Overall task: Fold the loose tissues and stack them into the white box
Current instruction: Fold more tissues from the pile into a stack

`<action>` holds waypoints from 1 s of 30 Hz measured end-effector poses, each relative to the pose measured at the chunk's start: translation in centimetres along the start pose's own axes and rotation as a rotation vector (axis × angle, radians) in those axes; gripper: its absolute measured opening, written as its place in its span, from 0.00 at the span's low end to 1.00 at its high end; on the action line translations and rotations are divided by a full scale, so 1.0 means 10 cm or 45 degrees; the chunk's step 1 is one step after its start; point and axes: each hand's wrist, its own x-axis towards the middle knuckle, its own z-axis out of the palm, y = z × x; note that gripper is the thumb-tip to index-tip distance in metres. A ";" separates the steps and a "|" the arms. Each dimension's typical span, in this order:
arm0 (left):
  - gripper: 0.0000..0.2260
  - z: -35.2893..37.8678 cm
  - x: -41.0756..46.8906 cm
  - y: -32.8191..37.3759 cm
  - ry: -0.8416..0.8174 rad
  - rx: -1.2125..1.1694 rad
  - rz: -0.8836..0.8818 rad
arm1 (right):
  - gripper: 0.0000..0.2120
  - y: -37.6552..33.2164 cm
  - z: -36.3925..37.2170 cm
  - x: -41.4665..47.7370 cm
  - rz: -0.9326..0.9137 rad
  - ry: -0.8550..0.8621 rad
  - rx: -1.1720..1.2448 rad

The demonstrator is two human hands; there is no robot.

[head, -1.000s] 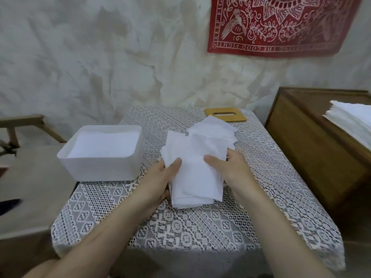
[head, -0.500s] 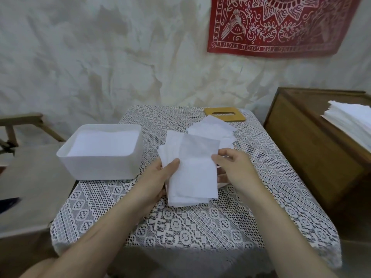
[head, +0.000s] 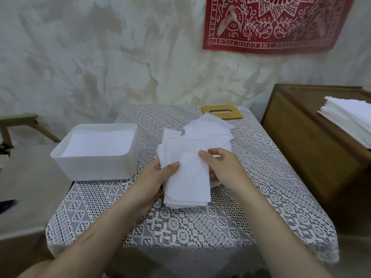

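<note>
Head: tissues (head: 187, 177) between both hands (head: 154, 177) (head: 222, 167)

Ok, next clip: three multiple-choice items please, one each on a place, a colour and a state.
1. Where is the white box? A) on the table, left of the folded tissues; B) on the floor; C) on top of the tissues.
2. What colour is the wall hanging? A) blue; B) red; C) green.
3. What is the left hand doing? A) lying flat on the table; B) reaching into the box; C) holding the folded tissues, thumb on top.
Answers: 1 A, it stands on the table beside them; 2 B, red with pale print; 3 C, thumb lies on the stack.
</note>
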 end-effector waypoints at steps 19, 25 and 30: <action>0.19 -0.28 -0.15 0.06 -0.055 0.407 -0.051 | 0.11 0.12 0.09 -0.16 0.050 -0.184 0.468; 0.11 -0.30 -0.30 0.17 0.217 0.217 0.276 | 0.18 0.11 -0.02 -0.30 -0.132 -0.271 0.023; 0.12 -0.27 -0.42 0.10 0.222 0.248 0.301 | 0.13 0.11 0.00 -0.46 -0.142 -0.295 -0.369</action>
